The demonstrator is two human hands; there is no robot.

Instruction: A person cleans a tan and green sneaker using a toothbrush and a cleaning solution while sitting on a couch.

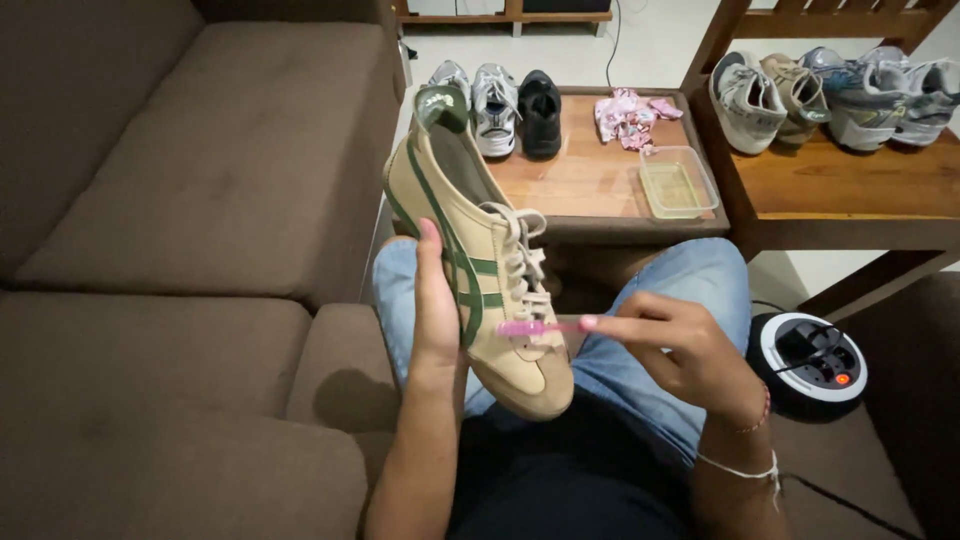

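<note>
Sneaker: beige with green stripes, held up over the lap, toe low and towards the body, heel high and away — landmark for all below.
Left hand: flat against the sole side of the sneaker, fingers pointing up along it; grip clasped on the shoe, thumb hidden behind.
Right hand: just right of the sneaker, grip pinched narrow on the handle of a pink toothbrush.
Brush head: touching the sneaker's upper just below the laces, near the toe cap.
Progress: scrubbing judged under way — no foam or wet patch to be made out, so share of the upper already done cannot be told; heel and green stripes look no different from the toe area.
Left to do: judging by the pairs waiting, plenty — three shoes in a row on the wooden counter beyond the sneaker, more on the shelf to its far right.
Clear tub: on the counter, beyond and right of the sneaker, beside a crumpled pink cloth.
Round black-and-white device: low, right of the sneaker, past the right wrist.
</note>
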